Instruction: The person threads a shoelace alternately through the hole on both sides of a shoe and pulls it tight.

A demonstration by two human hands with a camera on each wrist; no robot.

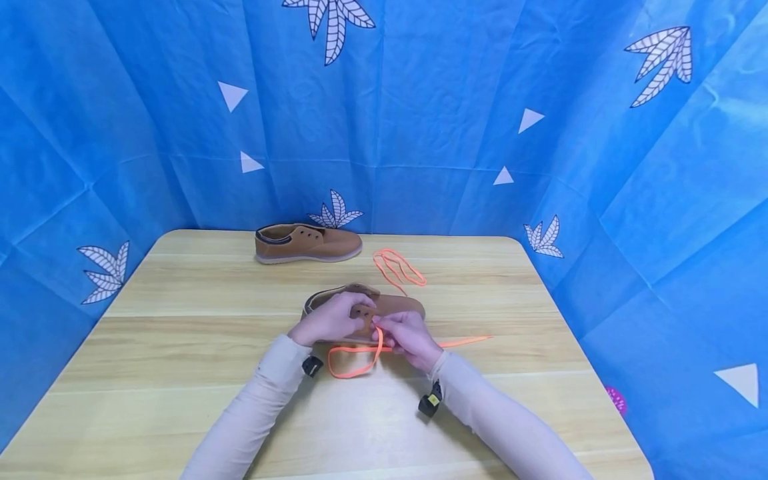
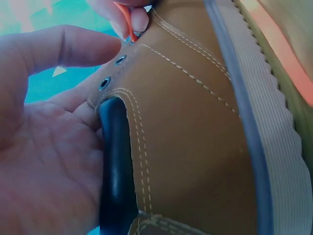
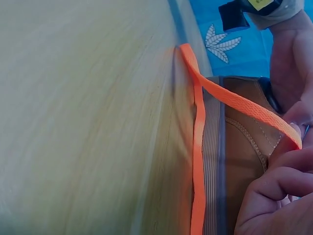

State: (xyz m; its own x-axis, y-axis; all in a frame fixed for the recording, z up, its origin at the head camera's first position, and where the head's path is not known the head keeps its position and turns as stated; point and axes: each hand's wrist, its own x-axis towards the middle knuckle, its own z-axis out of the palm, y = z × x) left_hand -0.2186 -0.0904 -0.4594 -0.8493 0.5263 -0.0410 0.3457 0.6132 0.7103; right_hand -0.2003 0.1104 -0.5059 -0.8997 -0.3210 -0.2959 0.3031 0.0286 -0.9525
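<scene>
The shoe [image 1: 399, 304] lay on the table [image 1: 180, 400] under both hands; taking 6 o'clock as the wearer's side in my head view, its toe pointed to 3 and its heel to 9. The left hand [image 1: 332, 319] came in from 7 o'clock and held the eyelet flap [image 2: 110, 73] between its thumb and the fingers tucked behind it. Two eyelets [image 2: 121, 59] showed bare in my left wrist view. The right hand [image 1: 413, 333], in from 5 o'clock, pinched the orange lace [image 3: 198, 142] between thumb and fingers at a further eyelet; from my feed I could not tell whether the lace had passed through.

From this pinch the lace dropped in a loop at the shoe's 6 o'clock side, then ran along the sole and beneath the right hand to a free end at 3 o'clock. A coiled lace [image 1: 389, 251], likewise orange, lay at 1 o'clock from the shoe, its tail reaching toward the toe. The second shoe [image 1: 327, 247], brown too, stood upright at 11 o'clock near the table's far edge. Blue cloth [image 1: 438, 100] with leaf prints hung beyond, from 9 o'clock round to 3.
</scene>
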